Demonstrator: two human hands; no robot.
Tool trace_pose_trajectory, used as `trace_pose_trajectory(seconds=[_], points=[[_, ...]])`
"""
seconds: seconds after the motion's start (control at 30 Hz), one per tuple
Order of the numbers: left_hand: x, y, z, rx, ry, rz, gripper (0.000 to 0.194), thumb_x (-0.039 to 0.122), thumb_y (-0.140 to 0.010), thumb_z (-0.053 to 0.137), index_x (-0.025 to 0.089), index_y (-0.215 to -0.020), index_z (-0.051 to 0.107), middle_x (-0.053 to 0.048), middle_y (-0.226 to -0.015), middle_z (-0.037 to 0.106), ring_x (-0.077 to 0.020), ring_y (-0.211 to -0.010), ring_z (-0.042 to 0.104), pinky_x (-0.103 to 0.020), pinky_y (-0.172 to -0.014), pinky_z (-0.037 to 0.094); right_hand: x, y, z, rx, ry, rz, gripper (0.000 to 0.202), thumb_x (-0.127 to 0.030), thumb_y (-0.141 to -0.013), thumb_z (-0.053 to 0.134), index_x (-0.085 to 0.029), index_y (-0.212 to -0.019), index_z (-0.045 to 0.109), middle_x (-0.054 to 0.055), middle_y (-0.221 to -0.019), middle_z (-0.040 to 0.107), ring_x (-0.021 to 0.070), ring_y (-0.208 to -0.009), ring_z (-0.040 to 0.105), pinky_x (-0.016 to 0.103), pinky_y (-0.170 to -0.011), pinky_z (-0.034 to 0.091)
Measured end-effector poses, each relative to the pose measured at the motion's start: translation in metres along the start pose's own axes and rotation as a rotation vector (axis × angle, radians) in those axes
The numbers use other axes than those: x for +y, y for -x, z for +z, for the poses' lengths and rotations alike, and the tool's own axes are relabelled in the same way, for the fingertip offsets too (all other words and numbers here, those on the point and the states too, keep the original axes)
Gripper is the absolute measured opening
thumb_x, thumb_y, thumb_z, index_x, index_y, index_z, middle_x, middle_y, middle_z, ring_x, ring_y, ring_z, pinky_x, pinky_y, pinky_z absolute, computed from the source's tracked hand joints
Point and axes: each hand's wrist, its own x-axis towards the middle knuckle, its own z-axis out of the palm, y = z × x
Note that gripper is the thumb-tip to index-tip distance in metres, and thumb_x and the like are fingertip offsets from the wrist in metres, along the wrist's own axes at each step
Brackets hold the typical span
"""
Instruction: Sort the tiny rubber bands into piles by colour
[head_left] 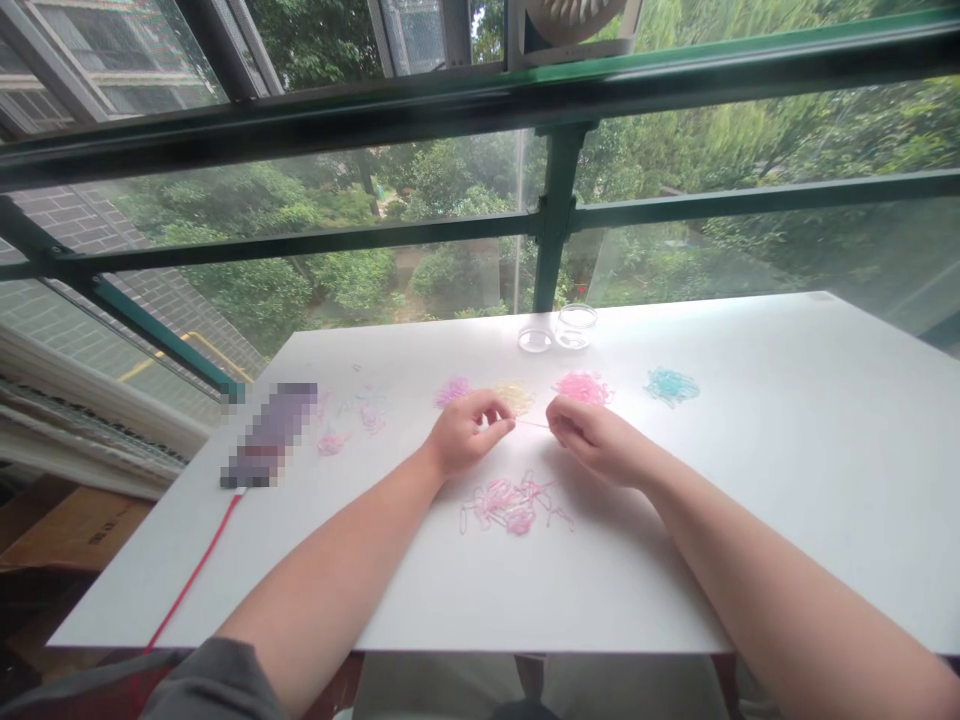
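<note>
Between my two hands a thin pale band [532, 423] is stretched above the white table. My left hand [472, 432] pinches one end of it, beside the yellow pile [514, 397] and the purple pile [453, 390]. At the other end my right hand [589, 437] has its fingers closed on the band, just in front of the bright pink pile [583, 387]. A teal pile [672, 385] lies further right. Nearer to me, below both hands, is a loose heap of pink bands [510, 502].
A clear round container [576, 328] and a clear lid [535, 341] stand at the back of the white table [787, 450]. Small mixed bundles [332, 442] lie at the left, near a blurred phone-like object [271, 436] with a red cable [196, 570]. Windows rise behind.
</note>
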Motion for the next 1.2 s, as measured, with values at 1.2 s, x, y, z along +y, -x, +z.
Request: trace_pose_trajectory(seconds=[1.2], points=[[0.008,0.003,0.004,-0.141,0.032,0.001,0.007,0.020,-0.079,0.054,0.016,-0.076,0.059,-0.002,-0.075,0.060,-0.0108,-0.067,0.052,-0.024,-0.065,0.041,0.003,-0.006,0.014,0.279,-0.009,0.123,0.006,-0.021,-0.080,0.045,-0.020,-0.074,0.046,-0.002,-0.064,0.050,0.0128,-0.058,0.046,0.025,-0.056,0.034]])
